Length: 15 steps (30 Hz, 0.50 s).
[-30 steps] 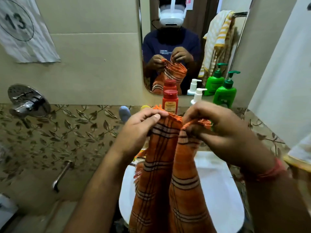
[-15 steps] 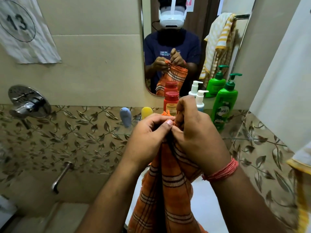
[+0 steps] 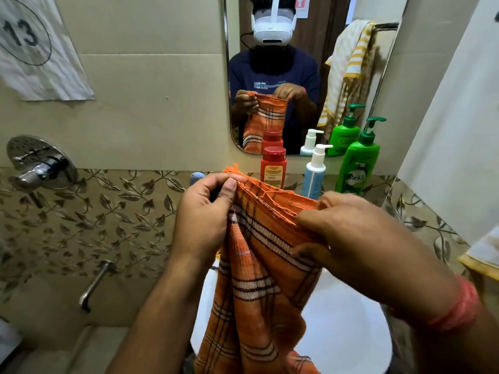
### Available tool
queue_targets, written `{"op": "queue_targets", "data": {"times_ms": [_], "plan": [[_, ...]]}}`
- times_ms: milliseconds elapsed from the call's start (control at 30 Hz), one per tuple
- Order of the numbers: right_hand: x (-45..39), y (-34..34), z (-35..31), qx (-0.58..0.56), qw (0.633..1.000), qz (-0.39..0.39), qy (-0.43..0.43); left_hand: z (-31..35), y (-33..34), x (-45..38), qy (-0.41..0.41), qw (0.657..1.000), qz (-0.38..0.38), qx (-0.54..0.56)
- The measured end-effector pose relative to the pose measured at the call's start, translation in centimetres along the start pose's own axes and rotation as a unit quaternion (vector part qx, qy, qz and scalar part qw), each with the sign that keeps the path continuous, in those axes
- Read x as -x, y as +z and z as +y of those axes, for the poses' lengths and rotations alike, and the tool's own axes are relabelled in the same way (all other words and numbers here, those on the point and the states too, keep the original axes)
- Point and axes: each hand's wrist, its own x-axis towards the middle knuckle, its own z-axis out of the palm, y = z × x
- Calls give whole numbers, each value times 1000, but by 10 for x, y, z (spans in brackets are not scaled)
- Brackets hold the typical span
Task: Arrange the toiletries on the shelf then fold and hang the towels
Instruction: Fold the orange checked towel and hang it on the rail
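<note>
Below both hands hangs the towel (image 3: 259,287), orange with dark and white stripes, its top edge stretched between them and the rest falling in loose folds down past the bottom of the view, in front of a white basin (image 3: 348,333). Beyond the fingers stands the mirror (image 3: 297,63), showing the same grip from the front along with a yellow striped towel (image 3: 348,66) on a rail. Just behind the fingers, along the shelf (image 3: 332,182) under the mirror, the toiletries stand upright in a row: a green pump bottle (image 3: 357,160) farthest right, a white and blue pump bottle (image 3: 314,172) beside it, and a red bottle (image 3: 273,168) directly past the towel's edge. The left hand (image 3: 205,217) pinches one top corner, thumb pressed on the cloth against curled fingers (image 3: 216,182). The right hand (image 3: 359,238) grips the other end of the edge, fingers folded round a bunch of cloth. By this showing the toiletries look already arranged, so the step in hand appears to be the folding: the edge is held open between two corners, apart but not far. The next move, I judge, calls for bringing the corners together so that the edges line up, keeping both pinches firm so the hanging length does not twist, then carrying the folded towel to a rail. Which rail is meant cannot be told.
</note>
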Motion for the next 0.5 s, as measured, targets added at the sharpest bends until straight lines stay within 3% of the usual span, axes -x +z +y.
{"op": "queue_targets", "data": {"times_ms": [100,200,333,500], "plan": [[9,-18,9,-9,1000,-7,16,3,0,-1,-1,1000,0,26],[17,-33,8,-95,992,72,-47,14,5,0,30,998,-6,58],[11,-31,-5,-251,949,138,-133,22,7,-8,40,998,-13,56],[5,-22,-6,-385,905,154,-99,21,5,-9,23,998,-10,53]]}}
